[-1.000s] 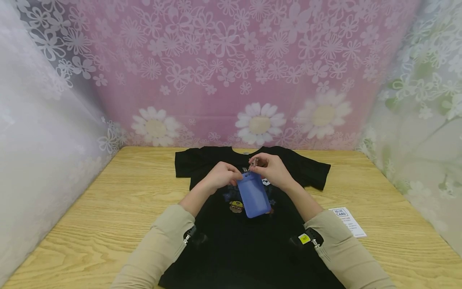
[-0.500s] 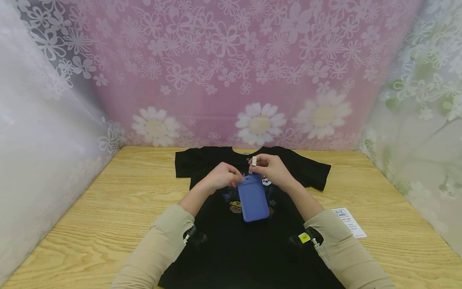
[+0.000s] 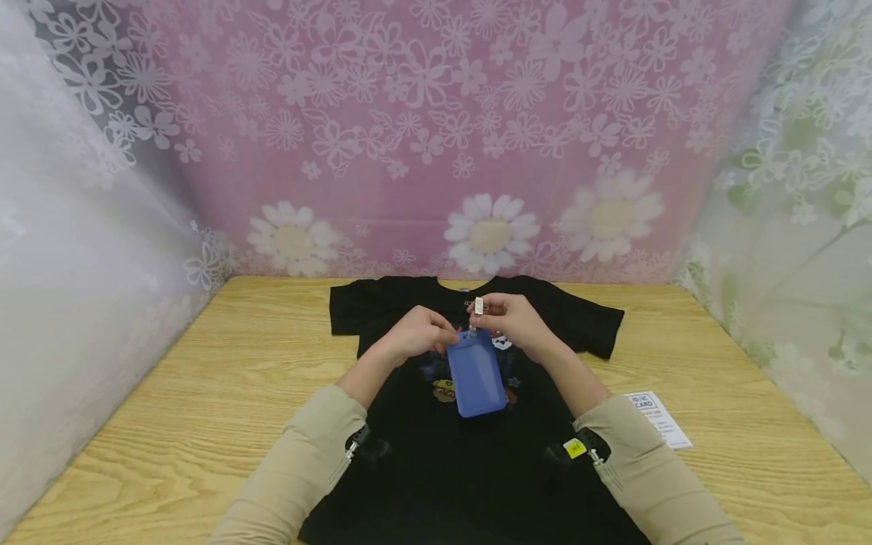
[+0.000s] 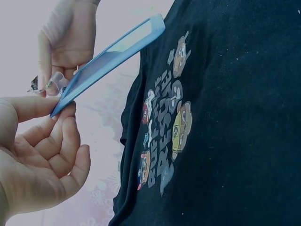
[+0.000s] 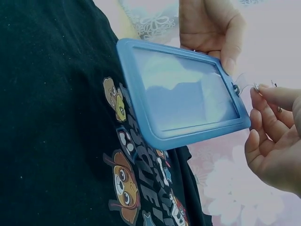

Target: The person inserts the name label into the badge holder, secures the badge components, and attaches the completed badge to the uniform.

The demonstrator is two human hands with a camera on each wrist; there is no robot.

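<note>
A blue ID badge holder [image 3: 475, 378] with a see-through window hangs above a black T-shirt [image 3: 470, 477]. Its top left corner is pinched between thumb and fingers of my left hand [image 3: 418, 331]. My right hand [image 3: 514, 323] pinches a small metal badge clip [image 3: 479, 305] at the holder's top. In the left wrist view a clear strap [image 4: 57, 81] joins clip and holder. The right wrist view has the holder's window [image 5: 188, 94] facing the camera, with no card visible inside. Part of the clip is hidden by my right fingers.
The T-shirt lies spread on a wooden table [image 3: 272, 363], its cartoon print [image 4: 162, 127] below the holder. A white card printed "ID/IC CARD" [image 3: 659, 421] lies to the right, partly behind my right sleeve. Floral curtains [image 3: 409, 151] surround the table.
The holder has swung to hang straighter, its lower end moving slightly left and down. The clip has turned to show its flat face. Both hands keep nearly the same place.
</note>
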